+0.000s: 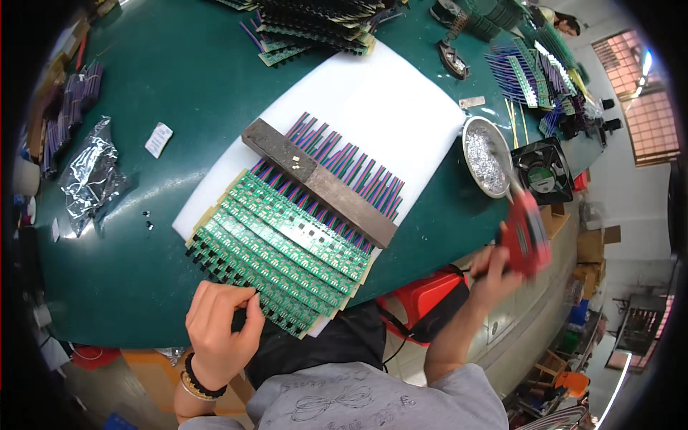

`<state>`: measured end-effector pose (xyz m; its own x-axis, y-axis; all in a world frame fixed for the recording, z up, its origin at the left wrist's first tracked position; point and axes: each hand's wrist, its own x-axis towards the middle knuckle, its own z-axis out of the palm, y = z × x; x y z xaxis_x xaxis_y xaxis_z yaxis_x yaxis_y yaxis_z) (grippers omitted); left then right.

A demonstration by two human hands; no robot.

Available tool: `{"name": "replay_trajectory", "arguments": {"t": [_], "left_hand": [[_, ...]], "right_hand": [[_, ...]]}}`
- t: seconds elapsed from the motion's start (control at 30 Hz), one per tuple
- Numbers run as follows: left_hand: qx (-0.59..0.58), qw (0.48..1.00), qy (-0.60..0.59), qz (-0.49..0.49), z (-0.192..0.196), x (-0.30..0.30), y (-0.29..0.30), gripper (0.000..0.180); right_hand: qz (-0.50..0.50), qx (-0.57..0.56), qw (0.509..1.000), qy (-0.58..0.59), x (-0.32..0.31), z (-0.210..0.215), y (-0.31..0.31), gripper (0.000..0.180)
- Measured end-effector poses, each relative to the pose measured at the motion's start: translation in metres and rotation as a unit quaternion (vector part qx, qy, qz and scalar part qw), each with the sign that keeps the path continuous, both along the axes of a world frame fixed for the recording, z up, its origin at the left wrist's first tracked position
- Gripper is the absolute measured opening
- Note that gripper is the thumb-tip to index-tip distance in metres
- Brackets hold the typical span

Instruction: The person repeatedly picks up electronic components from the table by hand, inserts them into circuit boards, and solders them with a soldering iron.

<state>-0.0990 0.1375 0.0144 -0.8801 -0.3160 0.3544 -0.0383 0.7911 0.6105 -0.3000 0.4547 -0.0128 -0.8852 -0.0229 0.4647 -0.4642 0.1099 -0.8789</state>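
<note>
A stack of green circuit boards (287, 247) lies in stepped rows, with small black parts along its near-left edge. My left hand (222, 322) is at that edge, thumb and forefinger pinched together; anything between the fingertips is too small to make out. A dark bar (319, 186) lies across the colored wires (351, 165) running from the boards. Off to the right, my right hand (494, 272) grips a red-and-black soldering gun (527, 236), blurred by motion. Its tip points toward a round bowl (467, 161) with silvery bits in it.
Under the boards is a white foam sheet (416, 93) on the green table (143, 272). A black fan (542, 170) stands beside the bowl. More boards (315, 25) are piled at the back. A clear plastic bag (93, 175) lies at left, a red stool (423, 297) near my right arm.
</note>
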Motion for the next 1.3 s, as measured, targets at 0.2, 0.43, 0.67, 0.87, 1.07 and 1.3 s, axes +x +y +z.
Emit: {"name": "replay_trajectory", "arguments": {"t": [0.2,0.43,0.67,0.87,1.07,1.3], "left_hand": [[-0.031,0.996,0.032,0.077,0.003,0.009,-0.02,0.02],[-0.171,0.951,-0.041,0.254,-0.015,0.024,-0.109,0.027],[-0.205,0.966,-0.055,0.149,-0.02,0.006,-0.138,0.015],[-0.219,0.967,-0.066,0.116,-0.031,0.008,-0.148,0.012],[-0.103,0.979,-0.071,0.161,-0.011,0.002,-0.139,0.012],[-0.018,0.976,-0.108,-0.19,0.033,0.024,0.007,0.023]], "right_hand": [[-0.034,-0.057,0.998,-0.006,-0.022,-0.016,0.01,0.053],[0.029,-0.076,0.991,-0.103,0.012,-0.017,0.008,0.064],[0.101,-0.075,0.986,-0.11,0.033,-0.019,0.002,0.073],[0.131,-0.086,0.979,-0.128,0.048,-0.015,-0.011,0.074],[0.205,-0.103,0.961,-0.154,0.065,-0.012,-0.029,0.08],[0.271,0.011,0.929,-0.251,0.108,0.005,-0.062,0.063]]}}
